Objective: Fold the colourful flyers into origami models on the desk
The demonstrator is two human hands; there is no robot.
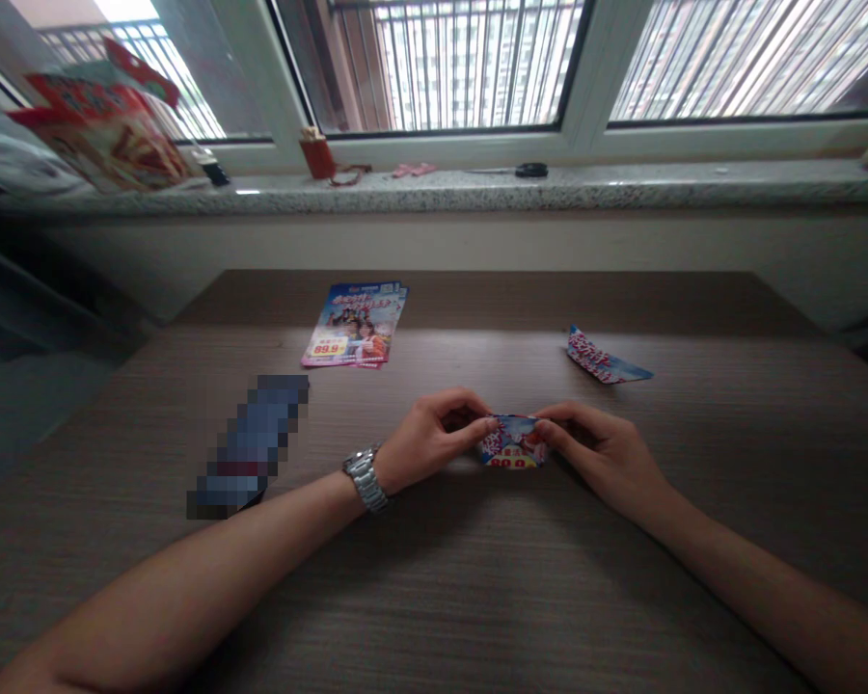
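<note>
Between my two hands a folded flyer (513,445) is held just over the table, its blue, red and yellow print facing me. My left hand (445,429), with a metal watch (366,479) at the wrist, pinches its left edge between thumb and fingers. The right edge is pinched by my right hand (600,443) in the same way. Beyond the right hand lies another folded paper piece (604,361) with similar print, bent so that part of it stands off the table. Farther back on the left rests a small stack of flat flyers (358,326).
A pixelated, phone-like dark object (253,443) lies left of my left forearm on the wooden table (434,598). Along the stone windowsill (448,191) stand a red snack bag (116,130), a red lighter-like item (316,154) and a black-handled tool (530,171).
</note>
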